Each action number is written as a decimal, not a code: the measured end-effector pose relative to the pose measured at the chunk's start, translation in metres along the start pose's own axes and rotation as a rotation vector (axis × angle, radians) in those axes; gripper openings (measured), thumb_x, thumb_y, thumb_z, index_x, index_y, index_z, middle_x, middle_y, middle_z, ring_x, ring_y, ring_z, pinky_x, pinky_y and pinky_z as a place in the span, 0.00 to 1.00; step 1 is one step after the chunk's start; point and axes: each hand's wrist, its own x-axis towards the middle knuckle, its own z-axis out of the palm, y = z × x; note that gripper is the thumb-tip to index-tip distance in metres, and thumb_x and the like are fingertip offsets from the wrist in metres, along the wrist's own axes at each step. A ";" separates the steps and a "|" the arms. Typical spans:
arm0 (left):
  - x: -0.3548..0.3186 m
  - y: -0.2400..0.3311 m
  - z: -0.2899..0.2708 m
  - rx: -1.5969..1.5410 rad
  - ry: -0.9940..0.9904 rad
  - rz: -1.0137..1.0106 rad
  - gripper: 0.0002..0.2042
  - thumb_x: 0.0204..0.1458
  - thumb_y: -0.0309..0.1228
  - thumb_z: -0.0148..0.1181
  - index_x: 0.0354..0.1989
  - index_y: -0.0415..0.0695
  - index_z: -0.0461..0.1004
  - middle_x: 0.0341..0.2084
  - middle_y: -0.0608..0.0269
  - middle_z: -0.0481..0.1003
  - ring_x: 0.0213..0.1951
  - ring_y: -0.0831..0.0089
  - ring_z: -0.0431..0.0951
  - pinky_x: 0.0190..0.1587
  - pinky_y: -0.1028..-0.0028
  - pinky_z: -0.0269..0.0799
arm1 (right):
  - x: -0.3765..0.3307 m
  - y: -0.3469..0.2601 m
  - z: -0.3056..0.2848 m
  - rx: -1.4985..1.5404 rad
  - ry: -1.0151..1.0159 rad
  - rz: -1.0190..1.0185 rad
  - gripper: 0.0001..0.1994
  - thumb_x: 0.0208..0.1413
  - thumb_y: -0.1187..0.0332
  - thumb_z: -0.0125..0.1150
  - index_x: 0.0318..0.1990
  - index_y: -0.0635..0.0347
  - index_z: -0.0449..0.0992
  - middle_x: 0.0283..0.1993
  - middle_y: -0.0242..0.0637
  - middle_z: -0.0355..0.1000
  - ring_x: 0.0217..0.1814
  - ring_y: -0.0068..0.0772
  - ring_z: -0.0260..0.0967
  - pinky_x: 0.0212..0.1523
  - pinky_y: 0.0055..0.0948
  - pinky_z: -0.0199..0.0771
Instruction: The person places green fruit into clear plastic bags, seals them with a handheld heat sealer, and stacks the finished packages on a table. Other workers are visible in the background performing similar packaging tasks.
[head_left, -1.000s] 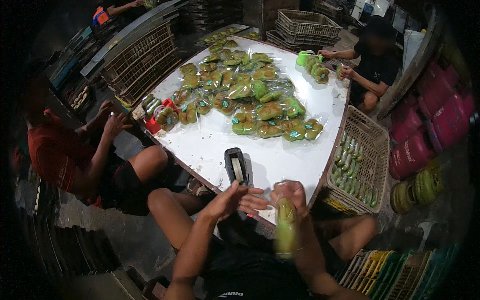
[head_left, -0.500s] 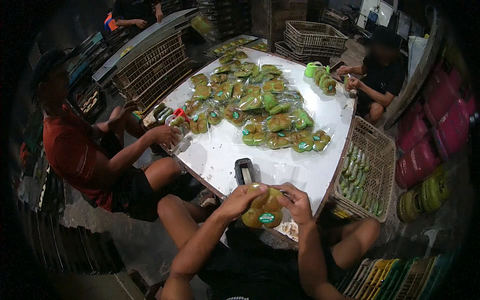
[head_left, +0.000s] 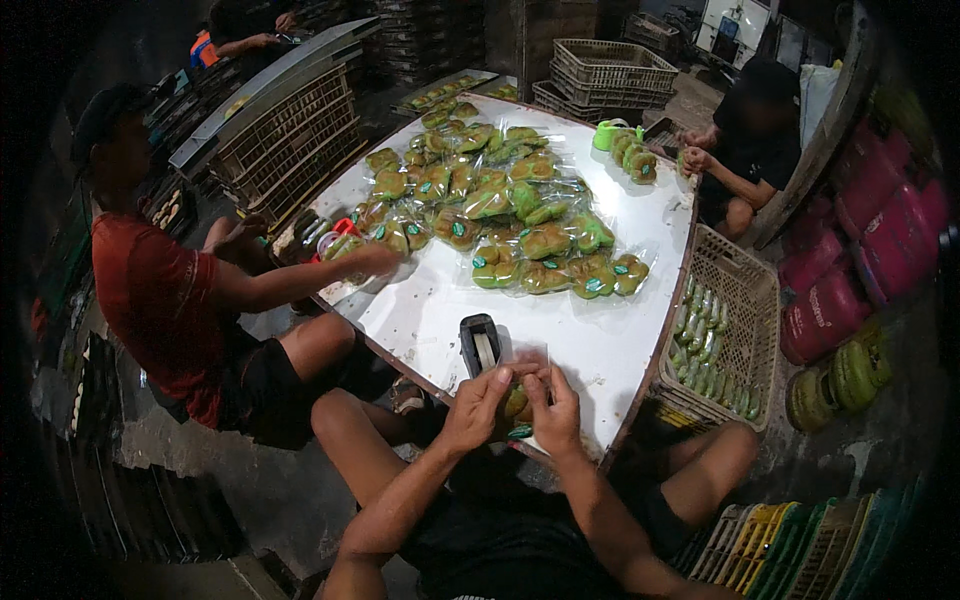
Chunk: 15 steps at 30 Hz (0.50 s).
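Over the near edge of the white surface, the left hand and right hand hold a green-brown, lobed bun in clear plastic between them, fingers apparently pinching its top, where a light, flat fold should avoid squashing it.

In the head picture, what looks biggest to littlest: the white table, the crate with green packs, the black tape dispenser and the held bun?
White table
Crate
Black tape dispenser
Held bun: partly hidden, so I can't rank it.
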 end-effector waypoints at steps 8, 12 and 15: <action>0.000 0.015 0.016 0.417 0.040 0.237 0.20 0.50 0.28 0.69 0.52 0.37 0.74 0.43 0.51 0.77 0.45 0.58 0.79 0.47 0.65 0.74 | 0.004 -0.020 -0.024 0.883 -0.170 0.098 0.20 0.66 0.61 0.53 0.49 0.74 0.76 0.66 0.53 0.63 0.70 0.48 0.60 0.66 0.40 0.62; 0.006 0.009 0.009 0.176 0.002 -0.289 0.14 0.52 0.36 0.69 0.39 0.38 0.81 0.28 0.59 0.79 0.34 0.75 0.78 0.37 0.72 0.74 | 0.013 -0.005 -0.046 0.344 -0.097 -0.240 0.20 0.67 0.59 0.51 0.53 0.70 0.75 0.72 0.52 0.55 0.75 0.51 0.50 0.68 0.43 0.57; 0.005 0.008 0.011 0.193 0.006 -0.336 0.13 0.55 0.38 0.67 0.36 0.39 0.82 0.28 0.62 0.80 0.34 0.80 0.76 0.37 0.74 0.72 | 0.018 0.009 -0.060 0.204 -0.209 -0.049 0.16 0.61 0.64 0.62 0.51 0.64 0.77 0.55 0.45 0.73 0.54 0.28 0.71 0.55 0.28 0.70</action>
